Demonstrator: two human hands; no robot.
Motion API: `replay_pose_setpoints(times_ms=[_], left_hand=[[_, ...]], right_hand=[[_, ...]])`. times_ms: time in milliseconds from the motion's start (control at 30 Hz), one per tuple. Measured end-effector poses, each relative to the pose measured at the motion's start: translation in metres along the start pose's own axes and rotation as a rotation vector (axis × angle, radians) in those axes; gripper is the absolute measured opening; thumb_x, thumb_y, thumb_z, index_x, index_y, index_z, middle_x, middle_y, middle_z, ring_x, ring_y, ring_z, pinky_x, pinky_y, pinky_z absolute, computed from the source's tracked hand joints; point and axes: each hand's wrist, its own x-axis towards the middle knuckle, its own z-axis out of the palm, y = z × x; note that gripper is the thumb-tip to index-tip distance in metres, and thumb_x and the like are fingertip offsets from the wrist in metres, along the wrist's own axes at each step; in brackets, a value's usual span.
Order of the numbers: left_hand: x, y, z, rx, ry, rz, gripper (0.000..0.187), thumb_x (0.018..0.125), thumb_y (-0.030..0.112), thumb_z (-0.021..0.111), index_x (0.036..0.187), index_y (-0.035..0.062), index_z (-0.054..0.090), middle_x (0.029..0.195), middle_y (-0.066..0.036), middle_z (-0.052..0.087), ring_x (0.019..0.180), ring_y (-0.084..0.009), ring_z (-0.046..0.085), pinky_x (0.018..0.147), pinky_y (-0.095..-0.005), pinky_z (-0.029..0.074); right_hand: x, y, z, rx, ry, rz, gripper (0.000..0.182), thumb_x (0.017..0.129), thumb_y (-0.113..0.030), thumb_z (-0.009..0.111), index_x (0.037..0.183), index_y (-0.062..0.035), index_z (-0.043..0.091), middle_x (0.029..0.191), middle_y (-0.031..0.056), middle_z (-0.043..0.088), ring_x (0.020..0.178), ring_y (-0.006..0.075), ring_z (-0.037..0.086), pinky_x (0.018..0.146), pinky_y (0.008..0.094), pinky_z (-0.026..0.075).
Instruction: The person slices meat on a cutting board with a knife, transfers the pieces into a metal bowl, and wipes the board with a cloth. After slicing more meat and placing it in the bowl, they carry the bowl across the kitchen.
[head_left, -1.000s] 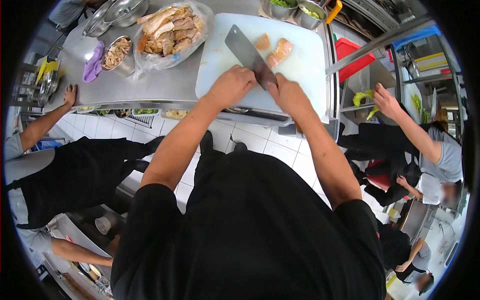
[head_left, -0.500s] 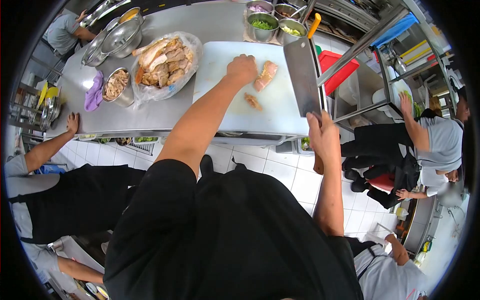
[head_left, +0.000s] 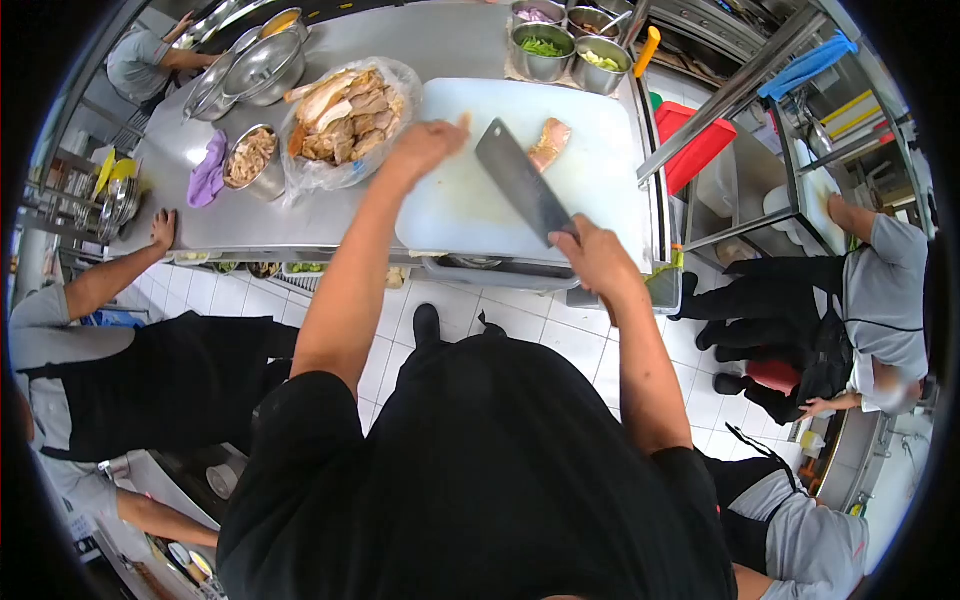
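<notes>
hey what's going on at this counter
A person's right hand grips a cleaver, its blade over a white cutting board beside a single piece of meat. The left hand is at the board's left edge, near a plastic bag piled with cut meat; it is too blurred to tell whether it holds anything.

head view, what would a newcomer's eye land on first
Probably the broad cleaver in the right hand, slanting over the pale cutting board beside a piece of meat. Next, the clear plastic bag heaped with cut meat, on the steel counter left of the board. Further left, the purple cloth stands out against the steel.
</notes>
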Motion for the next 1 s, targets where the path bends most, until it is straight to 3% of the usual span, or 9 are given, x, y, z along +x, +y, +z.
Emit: replay_pose_setpoints(times_ms=[33, 133, 233, 267, 367, 467, 567, 767, 1000], left_hand=[[-0.013, -0.001, 0.01, -0.023, -0.048, -0.017, 0.043, 0.088, 0.038, 0.072, 0.116, 0.0055, 0.072, 0.098, -0.005, 0.073, 0.084, -0.0137, 0.066, 0.073, -0.0311, 0.052], [-0.033, -0.009, 0.055, -0.463, -0.125, -0.068, 0.051, 0.087, 0.033, 0.073, 0.127, 0.0036, 0.066, 0.085, -0.006, 0.073, 0.075, -0.0134, 0.068, 0.064, -0.0317, 0.055], [-0.058, 0.002, 0.065, -0.122, -0.018, -0.1, 0.059, 0.088, 0.03, 0.073, 0.137, 0.0025, 0.057, 0.089, -0.008, 0.073, 0.077, -0.0146, 0.069, 0.066, -0.0337, 0.058], [-0.065, 0.013, 0.055, 0.05, -0.01, -0.159, 0.055, 0.088, 0.026, 0.073, 0.137, 0.004, 0.058, 0.099, -0.01, 0.074, 0.08, -0.0224, 0.071, 0.075, -0.0376, 0.059], [-0.061, -0.019, 0.034, 0.45, -0.016, 0.175, 0.048, 0.087, 0.02, 0.072, 0.132, 0.0069, 0.062, 0.112, -0.01, 0.071, 0.089, -0.0289, 0.07, 0.086, -0.0387, 0.057], [-0.057, -0.056, 0.048, 0.603, 0.199, 0.867, 0.039, 0.087, 0.016, 0.071, 0.126, 0.0088, 0.066, 0.118, -0.007, 0.069, 0.099, -0.0302, 0.067, 0.093, -0.0393, 0.054], [-0.057, -0.044, 0.058, 0.551, 0.066, 0.866, 0.028, 0.091, 0.018, 0.067, 0.118, 0.0103, 0.07, 0.127, -0.006, 0.065, 0.115, -0.0272, 0.061, 0.097, -0.0388, 0.052], [-0.046, -0.026, 0.061, 0.62, -0.044, 0.712, 0.021, 0.089, 0.019, 0.068, 0.107, 0.0078, 0.072, 0.12, -0.006, 0.066, 0.112, -0.0275, 0.062, 0.096, -0.0399, 0.052], [-0.045, -0.027, 0.064, 0.594, 0.029, 0.752, 0.018, 0.088, 0.022, 0.07, 0.102, 0.0118, 0.074, 0.109, -0.004, 0.068, 0.106, -0.0263, 0.063, 0.092, -0.0384, 0.053]], right_hand=[[0.007, -0.001, -0.004, -0.022, -0.001, -0.029, 0.044, 0.098, -0.038, 0.059, 0.112, 0.0042, 0.056, 0.091, 0.0323, 0.068, 0.09, 0.0507, 0.065, 0.081, 0.0548, 0.05], [0.002, -0.007, -0.019, 0.008, -0.05, -0.101, 0.045, 0.099, -0.036, 0.059, 0.119, 0.0033, 0.052, 0.095, 0.0308, 0.068, 0.093, 0.0496, 0.065, 0.082, 0.0535, 0.049], [-0.01, -0.003, -0.017, 0.014, -0.073, -0.113, 0.043, 0.1, -0.033, 0.056, 0.124, 0.0018, 0.049, 0.098, 0.0298, 0.068, 0.095, 0.0492, 0.065, 0.083, 0.0527, 0.049], [-0.015, 0.003, -0.009, 0.013, -0.026, -0.106, 0.042, 0.101, -0.032, 0.056, 0.125, 0.0012, 0.049, 0.099, 0.0295, 0.068, 0.095, 0.0492, 0.064, 0.083, 0.0527, 0.049], [-0.023, 0.015, 0.005, 0.021, 0.083, -0.121, 0.038, 0.102, -0.03, 0.054, 0.126, -0.0007, 0.046, 0.095, 0.0272, 0.069, 0.091, 0.0498, 0.065, 0.081, 0.0537, 0.049], [-0.023, 0.012, 0.002, -0.03, 0.106, -0.12, 0.037, 0.102, -0.029, 0.053, 0.125, -0.0013, 0.047, 0.093, 0.0252, 0.07, 0.089, 0.0493, 0.065, 0.079, 0.0539, 0.05], [-0.013, -0.002, 0.004, -0.096, 0.161, -0.217, 0.034, 0.102, -0.03, 0.053, 0.122, -0.0019, 0.048, 0.093, 0.0245, 0.071, 0.088, 0.0478, 0.067, 0.078, 0.0532, 0.051], [0.023, -0.052, -0.008, -0.356, 0.053, -0.185, 0.029, 0.102, -0.029, 0.051, 0.116, -0.0035, 0.048, 0.09, 0.0263, 0.071, 0.085, 0.047, 0.068, 0.077, 0.0559, 0.052], [0.007, -0.028, 0.017, -0.368, 0.034, -0.129, 0.03, 0.102, -0.031, 0.052, 0.114, -0.0043, 0.044, 0.085, 0.0285, 0.069, 0.083, 0.0474, 0.069, 0.075, 0.0564, 0.053]])
